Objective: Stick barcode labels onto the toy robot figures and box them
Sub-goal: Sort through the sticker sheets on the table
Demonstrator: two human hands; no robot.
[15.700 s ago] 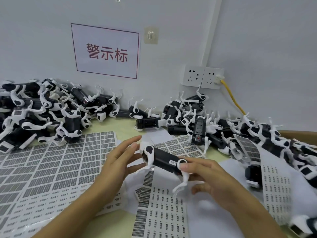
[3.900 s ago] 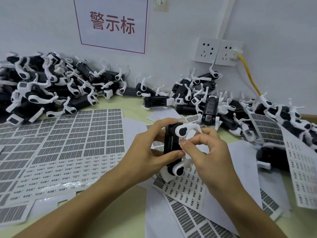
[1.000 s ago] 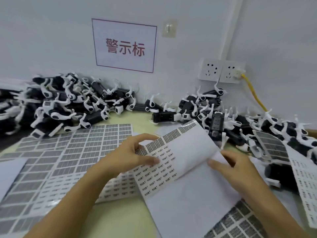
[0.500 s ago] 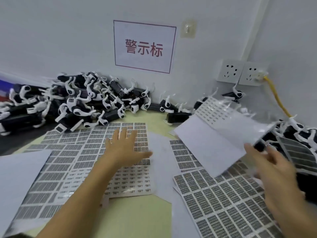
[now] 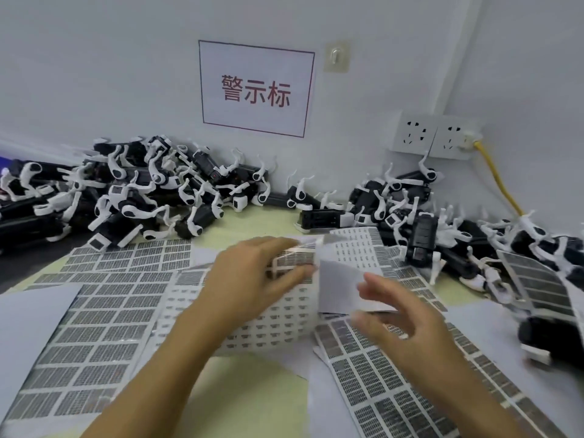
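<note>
2 hands mid-table, left hand [image 5: 249, 279] gripping curled label sheet [image 5: 284, 311], right hand [image 5: 398, 314] spread, toy robots [image 5: 142, 194] lining wall.

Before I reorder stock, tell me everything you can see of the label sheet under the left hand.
The label sheet is white backing paper printed with rows of small dark barcode labels. It lies in the middle of the table, over other sheets, bowed up rather than flat. Its far edge is lifted and curled, showing larger grey labels. The left hand rests on that end, fingers over the curl. The right hand hovers beside it, blurred; I cannot tell whether it touches.
</note>
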